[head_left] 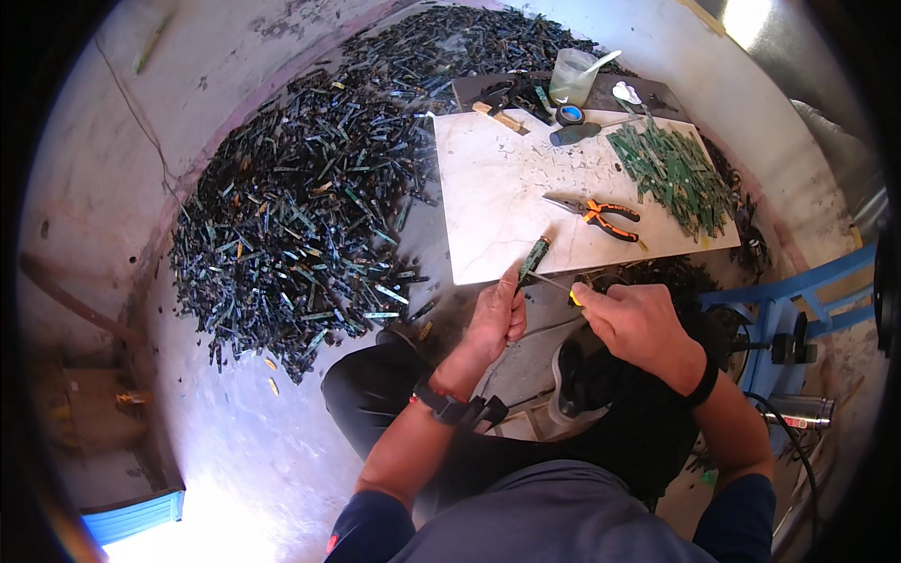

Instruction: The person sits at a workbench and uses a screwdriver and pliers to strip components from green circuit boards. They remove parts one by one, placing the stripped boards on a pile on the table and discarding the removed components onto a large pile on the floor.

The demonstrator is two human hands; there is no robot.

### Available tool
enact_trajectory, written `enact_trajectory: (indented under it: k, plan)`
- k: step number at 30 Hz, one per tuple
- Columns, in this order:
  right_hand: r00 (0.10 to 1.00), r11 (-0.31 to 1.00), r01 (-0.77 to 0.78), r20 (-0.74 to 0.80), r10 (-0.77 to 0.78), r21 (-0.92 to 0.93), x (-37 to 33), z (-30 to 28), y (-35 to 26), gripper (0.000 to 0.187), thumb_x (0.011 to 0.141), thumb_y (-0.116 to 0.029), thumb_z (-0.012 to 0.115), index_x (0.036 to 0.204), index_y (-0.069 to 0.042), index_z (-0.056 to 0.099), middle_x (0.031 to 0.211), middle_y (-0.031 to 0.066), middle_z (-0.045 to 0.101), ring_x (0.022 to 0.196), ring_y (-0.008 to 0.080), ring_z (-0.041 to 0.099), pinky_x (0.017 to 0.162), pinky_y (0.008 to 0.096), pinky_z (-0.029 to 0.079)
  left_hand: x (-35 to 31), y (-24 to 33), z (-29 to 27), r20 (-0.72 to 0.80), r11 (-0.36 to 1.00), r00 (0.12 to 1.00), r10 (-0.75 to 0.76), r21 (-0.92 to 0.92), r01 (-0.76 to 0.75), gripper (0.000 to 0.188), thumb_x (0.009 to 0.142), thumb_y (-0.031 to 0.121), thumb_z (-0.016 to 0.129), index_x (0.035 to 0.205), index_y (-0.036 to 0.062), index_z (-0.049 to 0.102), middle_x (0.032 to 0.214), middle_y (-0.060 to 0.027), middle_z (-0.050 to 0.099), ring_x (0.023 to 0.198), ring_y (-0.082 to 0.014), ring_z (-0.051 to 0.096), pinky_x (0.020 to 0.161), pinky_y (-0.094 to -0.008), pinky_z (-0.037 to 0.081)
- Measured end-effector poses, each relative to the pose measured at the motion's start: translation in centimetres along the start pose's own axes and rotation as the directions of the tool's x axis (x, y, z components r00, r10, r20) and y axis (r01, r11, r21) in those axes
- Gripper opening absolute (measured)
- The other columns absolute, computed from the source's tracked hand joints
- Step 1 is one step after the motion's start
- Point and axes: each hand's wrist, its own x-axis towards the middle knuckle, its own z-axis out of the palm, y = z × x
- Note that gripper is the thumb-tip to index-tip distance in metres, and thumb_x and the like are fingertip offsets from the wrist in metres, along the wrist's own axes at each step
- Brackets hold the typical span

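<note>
Strip of green board (pixel 537 254), pinched in the left hand (pixel 495 317), reaches over the near edge of the white counter (pixel 493 216). The right hand (pixel 636 324) is wrapped round a yellow-handled tool (pixel 574 297), its thin shaft (pixel 552 281) angled toward the strip. Farther in lie orange-and-black pliers (pixel 599 217); green strips (pixel 668 174) pile near the right edge. A dark-handled screwdriver (pixel 573 134) and a blue tape roll (pixel 569 114) lie by the far edge, a translucent cup (pixel 569 83) just past it. Beyond the left edge, dark pieces (pixel 300 202) heap on the floor (pixel 244 422).
</note>
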Motion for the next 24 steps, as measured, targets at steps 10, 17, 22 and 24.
enact_trajectory:
  k: [10,17,22,24]
  plan:
    - [0.799,0.397,-0.521,0.269,0.538,0.755,-1.2,2.2,2.4,0.022,0.090,-0.010,0.060,0.105,0.005,0.067,0.076,0.0022,0.064,0.058,0.0077,0.054,0.050,0.0211,0.041,0.1,0.0,-0.8,0.052,0.999,0.999,-0.004,0.032,0.003,0.057,0.093,0.061,0.045,0.061,0.0159,0.033,0.051,0.0025,0.027,0.040,-0.0106,0.025,0.038,-0.0268,0.018]
    - [0.936,0.786,-0.239,-0.080,0.342,0.571,-1.8,3.7,1.8,0.023,0.086,-0.010,0.064,0.106,0.001,0.067,0.084,0.0170,0.068,0.066,0.0244,0.066,0.058,0.0280,0.050,-0.1,0.4,-0.3,0.059,0.999,0.997,-0.041,-0.031,0.042,0.052,0.097,0.055,0.041,0.061,0.0187,0.030,0.051,0.0049,0.023,0.042,-0.0099,0.021,0.040,-0.0263,0.016]
    - [0.962,0.983,-0.084,-0.244,0.122,0.160,-2.4,3.8,0.8,0.023,0.082,-0.009,0.066,0.105,-0.004,0.069,0.068,0.0099,0.061,0.056,0.0265,0.059,0.050,0.0313,0.046,0.2,0.2,-0.3,0.097,0.993,0.990,-0.098,-0.053,0.104,0.052,0.097,0.057,0.040,0.062,0.0185,0.031,0.052,0.0051,0.025,0.042,-0.0094,0.022,0.039,-0.0253,0.016]
    - [0.971,0.998,-0.059,-0.231,0.053,-0.016,-2.5,3.4,-0.1,0.023,0.081,-0.010,0.067,0.104,-0.006,0.070,0.062,0.0075,0.057,0.053,0.0262,0.056,0.048,0.0325,0.044,0.0,0.3,-0.2,0.099,0.993,0.990,-0.103,-0.054,0.108,0.052,0.097,0.057,0.039,0.062,0.0186,0.031,0.052,0.0053,0.025,0.042,-0.0092,0.022,0.039,-0.0249,0.016]
